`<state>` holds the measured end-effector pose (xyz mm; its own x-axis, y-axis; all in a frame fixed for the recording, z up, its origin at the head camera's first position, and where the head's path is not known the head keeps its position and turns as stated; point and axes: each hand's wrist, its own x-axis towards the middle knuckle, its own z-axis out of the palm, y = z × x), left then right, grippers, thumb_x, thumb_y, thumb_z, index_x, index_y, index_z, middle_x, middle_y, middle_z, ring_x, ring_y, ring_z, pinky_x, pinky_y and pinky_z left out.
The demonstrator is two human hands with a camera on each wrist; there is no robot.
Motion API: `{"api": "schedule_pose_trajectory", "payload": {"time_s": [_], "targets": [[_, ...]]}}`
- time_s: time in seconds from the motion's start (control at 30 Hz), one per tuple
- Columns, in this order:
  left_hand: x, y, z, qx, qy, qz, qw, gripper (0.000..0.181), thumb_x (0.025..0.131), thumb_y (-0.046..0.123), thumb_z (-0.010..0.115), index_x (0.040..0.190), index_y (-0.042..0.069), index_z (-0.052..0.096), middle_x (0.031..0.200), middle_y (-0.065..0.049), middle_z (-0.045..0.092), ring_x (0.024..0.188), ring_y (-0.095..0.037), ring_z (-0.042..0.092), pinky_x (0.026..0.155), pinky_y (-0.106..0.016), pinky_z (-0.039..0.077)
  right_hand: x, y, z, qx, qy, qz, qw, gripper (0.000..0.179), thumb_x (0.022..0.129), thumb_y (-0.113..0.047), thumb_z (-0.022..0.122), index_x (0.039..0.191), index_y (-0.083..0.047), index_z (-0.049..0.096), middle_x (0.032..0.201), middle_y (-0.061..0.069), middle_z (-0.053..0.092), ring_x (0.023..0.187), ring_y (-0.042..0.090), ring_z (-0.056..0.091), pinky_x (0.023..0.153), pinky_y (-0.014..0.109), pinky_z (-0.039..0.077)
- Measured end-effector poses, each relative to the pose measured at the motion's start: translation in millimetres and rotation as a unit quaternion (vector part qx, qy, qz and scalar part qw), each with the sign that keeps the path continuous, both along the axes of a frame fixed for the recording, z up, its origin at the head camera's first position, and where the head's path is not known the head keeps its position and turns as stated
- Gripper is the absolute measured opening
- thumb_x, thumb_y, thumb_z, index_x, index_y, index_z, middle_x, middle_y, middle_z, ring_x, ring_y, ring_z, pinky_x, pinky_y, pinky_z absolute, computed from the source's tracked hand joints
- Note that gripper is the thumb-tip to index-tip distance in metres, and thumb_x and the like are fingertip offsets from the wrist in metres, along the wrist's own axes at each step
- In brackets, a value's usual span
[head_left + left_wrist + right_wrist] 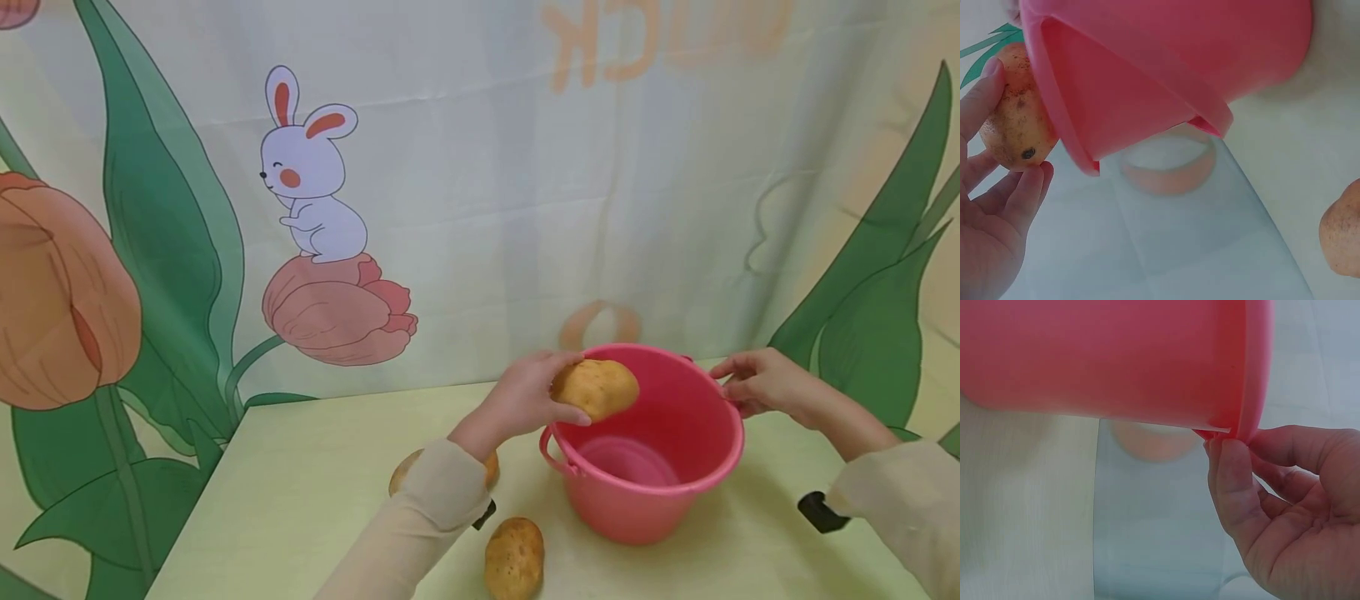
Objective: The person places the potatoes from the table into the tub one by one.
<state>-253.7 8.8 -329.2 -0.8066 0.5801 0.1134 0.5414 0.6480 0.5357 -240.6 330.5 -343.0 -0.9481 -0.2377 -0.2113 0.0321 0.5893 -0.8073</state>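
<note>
A pink bucket [637, 508] stands upright on the table, and the part of its floor that shows is bare. My left hand [529, 396] grips a potato [597, 389] over the bucket's left rim; in the left wrist view the thumb and fingertips hold that potato [1019, 119] close beside the rim. At the bucket's right side, my right hand [776, 390] pinches the rim. The right wrist view shows the thumb and fingers of this hand [1291, 506] on either side of the bucket's edge [1257, 375].
One potato [514, 558] lies on the table [300, 483] in front of the bucket. More potatoes [405, 472] are partly hidden behind my left forearm. The bucket's handle [551, 454] hangs at its left. A printed curtain [480, 208] rises behind the table.
</note>
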Motion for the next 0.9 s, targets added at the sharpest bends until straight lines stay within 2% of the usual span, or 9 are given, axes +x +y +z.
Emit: {"api": "schedule_pose_trajectory", "payload": {"time_s": [0.23,0.5,0.77,0.9], "targets": [[-1.8,7.4,-9.5,-0.013,-0.013,0.007,0.9998,0.072,0.066,0.037,0.074,0.130,0.023,0.043,0.119,0.002,0.051,0.107,-0.014,0.047,0.072,-0.020,0.050,1.0,0,0.3,0.001,-0.001,-0.004,1.0000,0.043,0.086,-0.009,0.052,0.120,0.014,0.040,0.087,0.010,0.062,0.074,0.018,0.063,0.068,0.036,0.054],[-4.7,14.0,-9.8,-0.018,-0.023,0.003,0.9996,0.072,0.067,0.036,0.074,0.130,0.023,0.043,0.122,0.003,0.050,0.109,-0.014,0.046,0.072,-0.021,0.050,1.7,-1,0.7,-0.002,-0.001,-0.001,1.0000,0.043,0.087,-0.009,0.051,0.120,0.014,0.039,0.088,0.010,0.062,0.073,0.016,0.062,0.068,0.036,0.054],[-10.1,22.1,-9.7,-0.057,0.004,-0.044,0.9974,0.069,0.067,0.037,0.074,0.128,0.019,0.046,0.124,0.003,0.050,0.112,-0.014,0.045,0.079,-0.019,0.047,2.1,0,2.3,-0.004,-0.002,-0.003,1.0000,0.043,0.085,-0.010,0.053,0.119,0.013,0.040,0.088,0.011,0.062,0.074,0.018,0.063,0.069,0.037,0.054],[-12.8,24.7,-10.2,-0.068,-0.009,-0.064,0.9956,0.069,0.067,0.038,0.074,0.127,0.019,0.046,0.122,0.005,0.050,0.110,-0.012,0.045,0.076,-0.017,0.047,1.4,1,1.9,-0.003,-0.001,-0.004,1.0000,0.045,0.084,-0.011,0.054,0.119,0.013,0.041,0.089,0.011,0.062,0.074,0.018,0.062,0.069,0.037,0.053]]}}
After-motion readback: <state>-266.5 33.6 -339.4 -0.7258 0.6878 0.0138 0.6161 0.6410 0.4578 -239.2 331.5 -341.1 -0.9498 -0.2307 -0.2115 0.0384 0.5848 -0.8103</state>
